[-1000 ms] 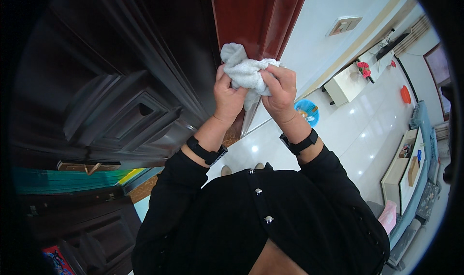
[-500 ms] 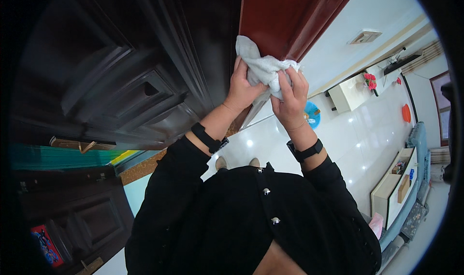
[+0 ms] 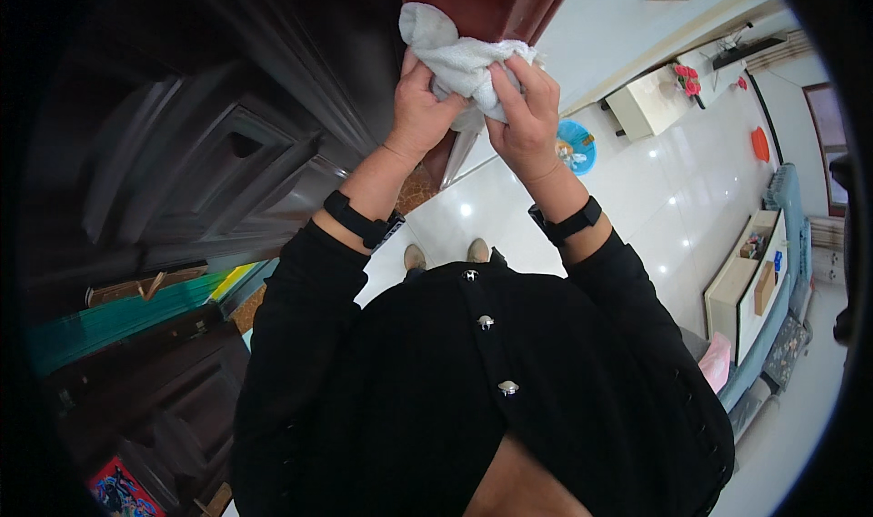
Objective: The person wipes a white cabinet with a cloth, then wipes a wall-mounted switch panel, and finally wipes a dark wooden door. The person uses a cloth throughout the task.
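A bunched white cloth [image 3: 464,67] is gripped between my two hands against the reddish-brown door frame [image 3: 486,3]. My left hand [image 3: 423,108] closes on the cloth's left part, its thumb pointing toward the other hand. On the right part, the fingers of my right hand [image 3: 527,108] are bent over the fabric. A loose end of the cloth sticks up at the upper left. Some fingertips are hidden behind the folds.
A dark panelled door [image 3: 236,153] stands close on the left. Beyond my right hand, a blue basin [image 3: 577,149] sits on the shiny tiled floor [image 3: 637,217]. Farther right are a white cabinet [image 3: 650,103], a low table [image 3: 725,308] and a blue-grey sofa [image 3: 789,235].
Both hands and the cloth appear higher and farther left in the picture. The whole view has shifted too. My grip on the cloth looks the same.
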A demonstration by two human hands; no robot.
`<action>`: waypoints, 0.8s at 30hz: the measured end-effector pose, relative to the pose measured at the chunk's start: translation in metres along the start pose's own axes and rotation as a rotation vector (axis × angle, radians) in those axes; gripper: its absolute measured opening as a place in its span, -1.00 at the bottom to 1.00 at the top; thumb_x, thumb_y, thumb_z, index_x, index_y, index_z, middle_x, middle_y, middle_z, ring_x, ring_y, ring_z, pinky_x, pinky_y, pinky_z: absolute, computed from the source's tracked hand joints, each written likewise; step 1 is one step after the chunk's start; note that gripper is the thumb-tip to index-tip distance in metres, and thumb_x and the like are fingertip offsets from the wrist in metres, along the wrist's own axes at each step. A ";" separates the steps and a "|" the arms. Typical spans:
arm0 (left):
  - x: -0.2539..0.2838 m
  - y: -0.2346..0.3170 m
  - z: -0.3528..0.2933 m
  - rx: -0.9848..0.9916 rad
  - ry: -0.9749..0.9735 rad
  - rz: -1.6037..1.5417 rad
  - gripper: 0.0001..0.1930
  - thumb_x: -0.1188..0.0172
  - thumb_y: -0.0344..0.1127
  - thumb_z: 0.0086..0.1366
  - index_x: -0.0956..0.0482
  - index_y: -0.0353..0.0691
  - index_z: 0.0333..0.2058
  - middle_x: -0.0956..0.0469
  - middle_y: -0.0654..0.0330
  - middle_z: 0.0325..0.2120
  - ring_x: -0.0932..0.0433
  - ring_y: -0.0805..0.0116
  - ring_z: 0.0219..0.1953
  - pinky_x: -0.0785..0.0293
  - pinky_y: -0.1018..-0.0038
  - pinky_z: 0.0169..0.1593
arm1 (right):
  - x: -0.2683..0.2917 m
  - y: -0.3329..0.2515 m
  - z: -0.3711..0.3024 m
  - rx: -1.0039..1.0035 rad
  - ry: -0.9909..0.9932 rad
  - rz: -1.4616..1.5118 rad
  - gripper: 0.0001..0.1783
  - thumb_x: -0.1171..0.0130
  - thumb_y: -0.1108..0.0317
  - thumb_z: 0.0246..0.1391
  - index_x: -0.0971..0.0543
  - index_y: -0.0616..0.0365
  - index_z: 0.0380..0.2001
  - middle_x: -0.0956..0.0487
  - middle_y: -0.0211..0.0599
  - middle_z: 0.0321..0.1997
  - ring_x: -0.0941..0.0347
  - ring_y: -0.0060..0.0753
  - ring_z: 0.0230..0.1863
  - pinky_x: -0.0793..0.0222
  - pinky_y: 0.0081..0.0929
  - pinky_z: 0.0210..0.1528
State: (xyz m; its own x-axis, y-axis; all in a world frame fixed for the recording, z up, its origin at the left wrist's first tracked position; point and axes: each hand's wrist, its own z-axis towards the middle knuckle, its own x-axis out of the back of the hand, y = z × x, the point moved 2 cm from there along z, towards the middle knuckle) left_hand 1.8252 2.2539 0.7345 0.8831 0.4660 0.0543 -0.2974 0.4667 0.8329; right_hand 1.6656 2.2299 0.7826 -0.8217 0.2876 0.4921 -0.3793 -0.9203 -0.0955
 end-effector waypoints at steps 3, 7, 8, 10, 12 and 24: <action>-0.002 -0.002 -0.004 -0.001 0.022 0.034 -0.45 -0.49 -0.38 -0.04 -0.59 -0.22 0.00 -0.44 0.06 0.13 -0.45 0.03 0.18 -0.41 0.29 0.21 | -0.004 0.004 -0.003 0.008 0.015 -0.007 -0.36 -0.32 0.57 -0.27 -0.60 0.07 0.04 -0.47 -0.23 0.17 -0.38 -0.03 0.12 -0.37 -0.22 0.15; -0.003 -0.006 -0.007 0.000 0.014 0.052 -0.46 -0.47 -0.39 -0.03 -0.59 -0.22 0.00 -0.45 0.08 0.12 -0.46 0.07 0.18 -0.41 0.30 0.20 | -0.008 0.008 -0.011 0.009 0.034 -0.003 -0.39 -0.33 0.57 -0.25 -0.61 0.05 0.01 -0.49 -0.25 0.14 -0.39 -0.05 0.09 -0.39 -0.23 0.13; -0.003 -0.007 -0.008 -0.020 0.012 0.055 -0.47 -0.47 -0.43 -0.01 -0.59 -0.24 0.00 -0.45 0.10 0.10 -0.46 0.14 0.16 -0.41 0.33 0.20 | -0.008 0.009 -0.012 0.013 0.035 -0.007 -0.40 -0.33 0.57 -0.24 -0.61 0.05 0.01 -0.49 -0.25 0.13 -0.40 -0.05 0.08 -0.39 -0.23 0.12; -0.004 -0.008 -0.010 -0.081 0.011 0.059 -0.50 -0.47 -0.50 0.02 -0.58 -0.28 0.00 -0.44 0.14 0.07 -0.47 0.28 0.13 -0.39 0.41 0.19 | -0.011 0.009 -0.018 -0.010 0.032 0.008 -0.41 -0.34 0.56 -0.23 -0.61 0.05 0.01 -0.49 -0.25 0.13 -0.40 -0.06 0.08 -0.39 -0.23 0.12; -0.004 -0.011 -0.012 -0.046 0.010 0.029 -0.49 -0.48 -0.48 0.01 -0.59 -0.27 0.00 -0.46 0.13 0.06 -0.48 0.28 0.12 -0.39 0.40 0.19 | -0.014 0.009 -0.023 -0.031 0.034 0.015 -0.41 -0.34 0.56 -0.23 -0.60 0.05 0.01 -0.49 -0.24 0.14 -0.40 -0.06 0.09 -0.39 -0.23 0.12; -0.002 -0.030 -0.022 -0.051 -0.033 0.067 -0.34 -0.47 -0.43 -0.01 -0.47 -0.27 0.12 -0.43 0.07 0.09 -0.49 0.19 0.12 -0.40 0.35 0.19 | -0.017 0.010 -0.049 -0.040 -0.105 -0.041 -0.32 -0.43 0.45 -0.19 -0.52 0.17 0.12 -0.41 -0.06 0.24 -0.36 0.00 0.17 -0.32 -0.19 0.21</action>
State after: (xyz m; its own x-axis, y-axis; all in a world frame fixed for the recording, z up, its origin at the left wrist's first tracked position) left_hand 1.8246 2.2552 0.6974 0.8720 0.4725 0.1277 -0.3734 0.4734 0.7978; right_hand 1.6547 2.2289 0.7309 -0.7569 0.2933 0.5840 -0.4298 -0.8966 -0.1069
